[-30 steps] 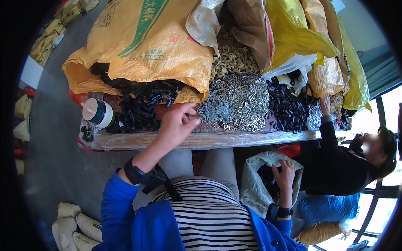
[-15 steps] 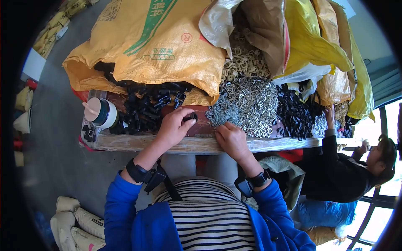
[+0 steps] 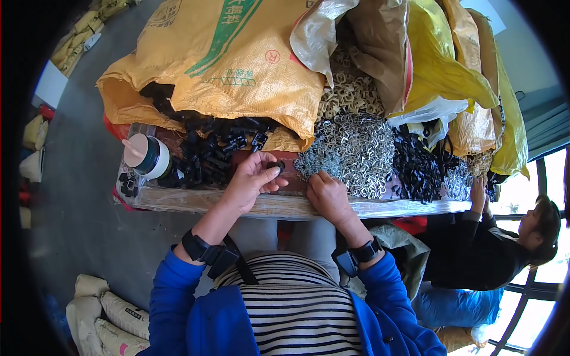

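My left hand pinches a small black plastic part between thumb and fingers, just above the table's front edge. My right hand rests at the near edge of a heap of silver metal clips, fingers curled into the clips; whether it holds one is hidden. A pile of black plastic parts lies left of my left hand. Both wrists wear black bands.
Large yellow sacks lie open across the back of the table. A white jar with a dark band stands at the left end. Another black heap lies right. A person in black sits at the right end.
My right hand came up from my lap to the silver clips. My left hand drew back slightly from the black pile with a black part in its fingers.
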Action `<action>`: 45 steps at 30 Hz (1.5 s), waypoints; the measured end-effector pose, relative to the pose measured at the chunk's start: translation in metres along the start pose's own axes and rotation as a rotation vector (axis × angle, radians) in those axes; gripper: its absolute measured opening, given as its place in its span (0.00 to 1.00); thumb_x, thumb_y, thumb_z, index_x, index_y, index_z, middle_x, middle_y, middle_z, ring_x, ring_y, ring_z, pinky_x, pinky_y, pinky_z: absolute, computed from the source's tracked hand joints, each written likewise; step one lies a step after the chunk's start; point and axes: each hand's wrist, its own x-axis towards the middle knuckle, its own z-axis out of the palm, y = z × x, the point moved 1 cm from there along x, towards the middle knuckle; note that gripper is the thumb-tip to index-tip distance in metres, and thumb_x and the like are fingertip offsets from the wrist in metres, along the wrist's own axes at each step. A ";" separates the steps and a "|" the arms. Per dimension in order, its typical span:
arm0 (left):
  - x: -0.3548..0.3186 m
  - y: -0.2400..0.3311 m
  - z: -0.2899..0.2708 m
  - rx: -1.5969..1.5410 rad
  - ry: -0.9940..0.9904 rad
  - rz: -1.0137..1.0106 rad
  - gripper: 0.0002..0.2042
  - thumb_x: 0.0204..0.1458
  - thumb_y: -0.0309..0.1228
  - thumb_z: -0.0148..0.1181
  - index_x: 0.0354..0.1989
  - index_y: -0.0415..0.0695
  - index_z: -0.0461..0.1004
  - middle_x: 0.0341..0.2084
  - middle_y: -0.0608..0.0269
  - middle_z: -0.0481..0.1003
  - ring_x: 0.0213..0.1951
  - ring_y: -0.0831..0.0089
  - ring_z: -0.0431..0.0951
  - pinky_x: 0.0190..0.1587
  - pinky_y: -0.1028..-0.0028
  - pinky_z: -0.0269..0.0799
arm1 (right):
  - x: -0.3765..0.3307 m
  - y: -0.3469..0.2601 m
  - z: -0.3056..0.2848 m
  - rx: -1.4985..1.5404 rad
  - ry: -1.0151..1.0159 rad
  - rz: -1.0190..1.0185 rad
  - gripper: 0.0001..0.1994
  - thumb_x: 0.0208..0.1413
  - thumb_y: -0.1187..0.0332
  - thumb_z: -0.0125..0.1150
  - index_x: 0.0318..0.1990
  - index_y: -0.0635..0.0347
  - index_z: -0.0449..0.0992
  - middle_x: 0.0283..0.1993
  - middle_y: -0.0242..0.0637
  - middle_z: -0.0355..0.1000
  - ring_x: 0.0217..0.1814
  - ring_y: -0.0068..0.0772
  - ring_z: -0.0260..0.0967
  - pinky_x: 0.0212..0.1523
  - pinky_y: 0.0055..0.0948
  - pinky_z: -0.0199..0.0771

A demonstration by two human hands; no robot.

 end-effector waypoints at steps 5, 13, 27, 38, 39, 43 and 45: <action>-0.007 -0.003 0.007 0.534 0.082 0.078 0.10 0.43 0.23 0.53 0.34 0.41 0.61 0.29 0.65 0.66 0.25 0.75 0.73 0.24 0.81 0.67 | -0.010 0.001 -0.016 0.262 0.084 0.129 0.03 0.39 0.72 0.52 0.21 0.62 0.66 0.20 0.39 0.63 0.21 0.40 0.65 0.22 0.32 0.66; -0.008 -0.006 0.005 1.520 0.198 0.640 0.15 0.39 0.24 0.55 0.37 0.39 0.62 0.25 0.54 0.67 0.23 0.63 0.71 0.26 0.74 0.67 | -0.018 0.004 -0.028 0.610 0.106 0.299 0.04 0.42 0.74 0.53 0.25 0.65 0.69 0.19 0.34 0.65 0.18 0.22 0.61 0.21 0.20 0.61; -0.019 -0.011 0.041 -0.161 -0.179 -0.318 0.09 0.49 0.35 0.47 0.32 0.44 0.68 0.24 0.64 0.71 0.21 0.80 0.69 0.22 0.84 0.65 | -0.024 -0.025 -0.048 0.956 0.114 0.258 0.01 0.42 0.77 0.54 0.24 0.64 0.68 0.20 0.26 0.62 0.20 0.13 0.56 0.19 0.15 0.56; -0.032 -0.018 0.050 0.023 -0.214 -0.278 0.11 0.50 0.33 0.46 0.37 0.40 0.68 0.26 0.66 0.70 0.25 0.82 0.70 0.25 0.85 0.66 | -0.028 -0.041 -0.060 0.495 0.178 -0.031 0.04 0.36 0.78 0.57 0.22 0.62 0.68 0.20 0.36 0.62 0.17 0.30 0.61 0.18 0.24 0.60; -0.033 -0.019 0.050 0.021 -0.212 -0.284 0.11 0.50 0.33 0.46 0.37 0.40 0.68 0.26 0.66 0.70 0.25 0.82 0.70 0.25 0.85 0.66 | -0.028 -0.041 -0.060 0.466 0.172 -0.045 0.05 0.35 0.78 0.57 0.22 0.62 0.68 0.20 0.36 0.62 0.18 0.31 0.61 0.18 0.25 0.61; -0.034 -0.022 0.050 0.010 -0.251 -0.250 0.11 0.51 0.33 0.45 0.38 0.39 0.67 0.26 0.66 0.70 0.26 0.83 0.69 0.28 0.85 0.66 | -0.027 -0.039 -0.061 0.403 0.124 -0.071 0.05 0.34 0.77 0.58 0.22 0.61 0.69 0.19 0.36 0.61 0.18 0.35 0.62 0.18 0.27 0.62; -0.033 -0.027 0.046 0.056 -0.274 -0.252 0.11 0.51 0.32 0.44 0.38 0.39 0.67 0.26 0.66 0.70 0.27 0.82 0.69 0.28 0.84 0.66 | -0.027 -0.039 -0.061 0.387 0.064 -0.075 0.05 0.34 0.77 0.58 0.22 0.60 0.69 0.19 0.35 0.61 0.19 0.35 0.62 0.19 0.28 0.62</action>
